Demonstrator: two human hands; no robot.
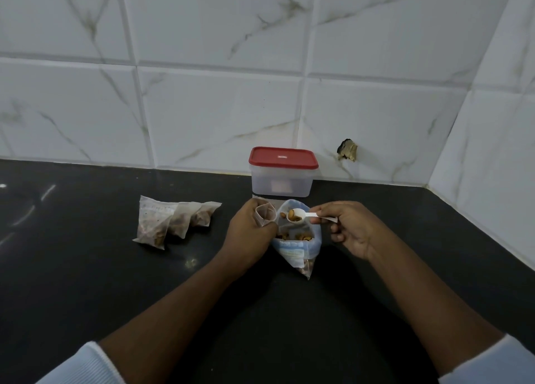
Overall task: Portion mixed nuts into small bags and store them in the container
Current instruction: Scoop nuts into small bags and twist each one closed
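Note:
My left hand [249, 233] grips a small translucent bag [265, 213] with its mouth held open. My right hand [346, 227] pinches the handle of a white plastic scoop [301, 215] that carries a few nuts, just right of the small bag's mouth. Under the scoop stands the open bulk bag of mixed nuts [298, 244], blue and clear, on the black counter. Three filled small bags [173, 221] lie in a row to the left. A clear container with a red lid [282, 172], lid on, stands behind against the wall.
The black counter [115, 268] runs left and toward me. White marble-look tiles form the back wall and a side wall at the right corner. A chipped hole in the tile [347, 149] shows right of the container.

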